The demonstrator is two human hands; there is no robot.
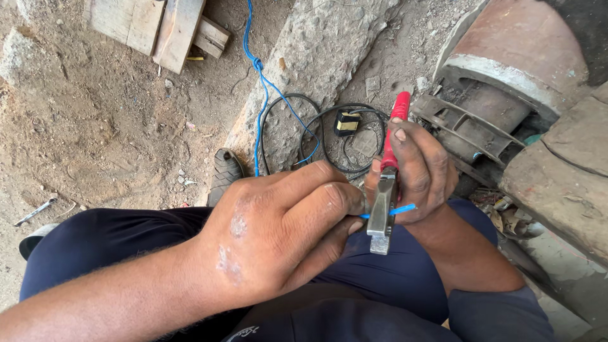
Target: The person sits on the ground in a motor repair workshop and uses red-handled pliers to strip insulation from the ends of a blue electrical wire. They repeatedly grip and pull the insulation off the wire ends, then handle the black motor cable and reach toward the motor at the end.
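My right hand (423, 172) grips red-handled pliers (385, 190), their grey jaws pointing down over my lap. A thin blue wire (401, 209) passes through the jaws. My left hand (278, 228) pinches the same blue wire just left of the jaws, fingers closed on it. Both hands meet above my dark blue trousers (114, 237).
A long blue wire (261, 82) and black cables (329, 136) lie on the dirt by a concrete slab (316, 50). A rusty motor housing (506, 69) stands at the right. Wooden boards (152, 25) lie at top left, a spanner (35, 212) at the left, a sandal (225, 171) near my knee.
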